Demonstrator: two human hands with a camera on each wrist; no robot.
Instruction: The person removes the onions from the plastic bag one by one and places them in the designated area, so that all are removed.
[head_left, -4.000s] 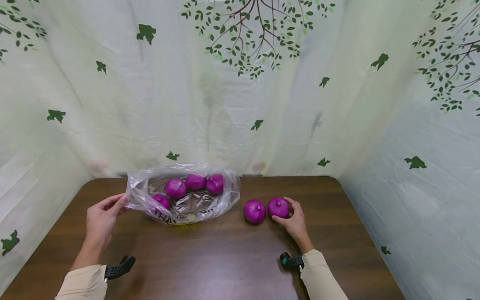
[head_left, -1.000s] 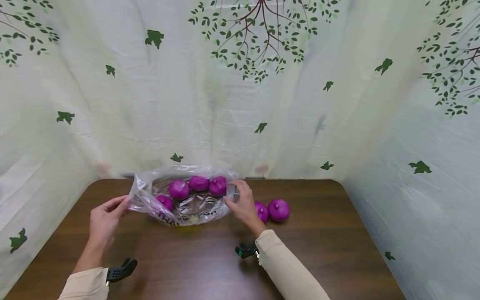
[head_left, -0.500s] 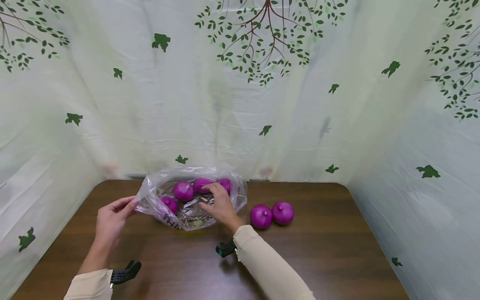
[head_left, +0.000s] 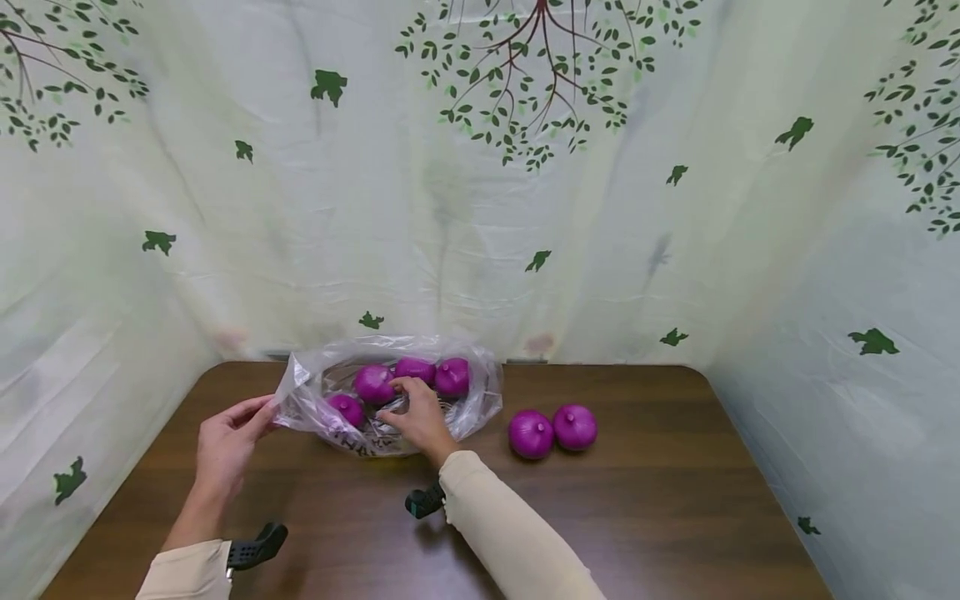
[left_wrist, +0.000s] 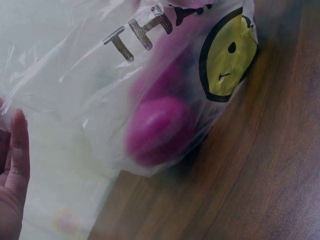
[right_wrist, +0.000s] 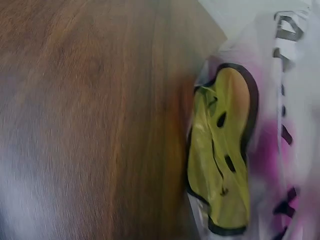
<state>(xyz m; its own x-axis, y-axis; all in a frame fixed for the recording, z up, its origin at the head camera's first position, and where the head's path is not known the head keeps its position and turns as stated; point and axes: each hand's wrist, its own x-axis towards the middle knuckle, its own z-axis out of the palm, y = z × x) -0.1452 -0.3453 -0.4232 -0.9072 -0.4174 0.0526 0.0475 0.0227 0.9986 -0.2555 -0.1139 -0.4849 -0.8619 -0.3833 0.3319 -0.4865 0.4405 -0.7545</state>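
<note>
left hand (head_left: 225,446) pinches left rim of clear plastic bag (head_left: 311,408) at table (head_left: 660,508) rear centre. right hand (head_left: 416,417) inside bag mouth, fingers curled among four purple onions (head_left: 373,383); grip on any onion cannot tell. two loose onions (head_left: 531,434) on table, right of bag, touching each other.

A brown wooden table (head_left: 645,500) is enclosed by pale curtains (head_left: 675,250) printed with green leaves and branches.

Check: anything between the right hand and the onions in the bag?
Nothing visible. The right hand is already inside the open mouth of the plastic bag, fingers at the purple onions; the left hand holds the bag's edge aside.
</note>
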